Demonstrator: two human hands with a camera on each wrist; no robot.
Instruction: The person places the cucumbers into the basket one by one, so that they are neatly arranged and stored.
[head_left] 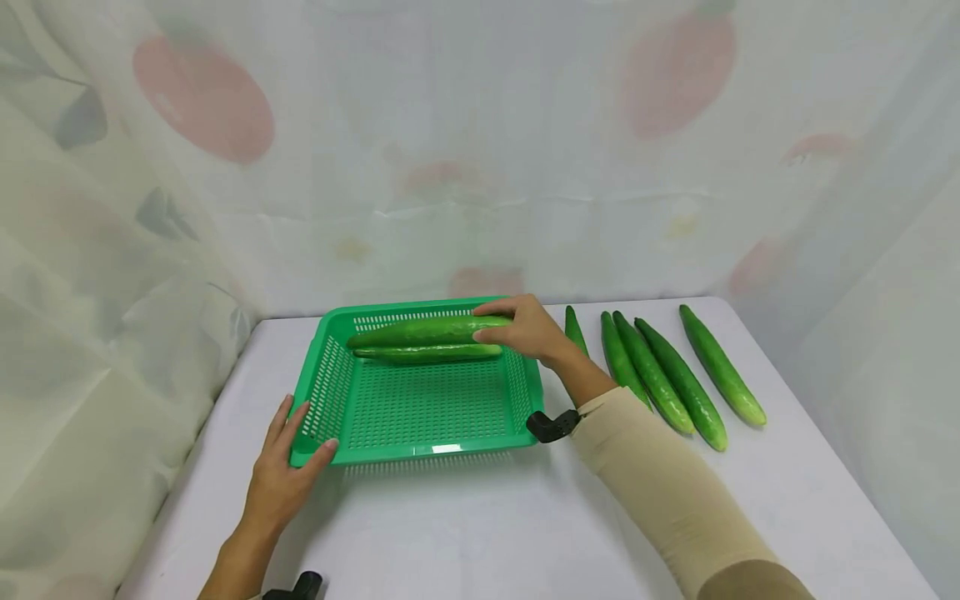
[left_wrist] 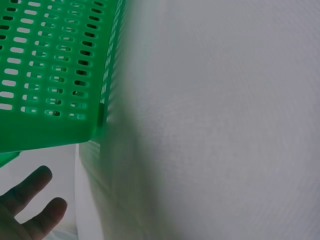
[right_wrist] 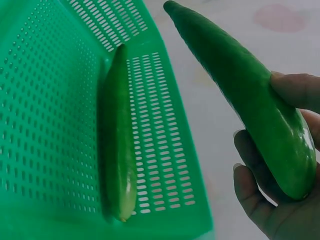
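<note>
A long green cucumber is gripped near its blunt end by my right hand, thumb on one side and fingers on the other. In the right wrist view the held cucumber is raised beside the green basket's long wall. Another cucumber lies inside the basket along that same far wall. The slotted plastic basket stands on the table in front of me. At its near left corner my left hand has its fingers spread, thumb by the front rim; two straight fingers show in the left wrist view.
To the right of the basket, several more cucumbers lie side by side on the white tablecloth. One of them is partly hidden by my right arm. Printed fabric curtains rise behind the table and at both sides.
</note>
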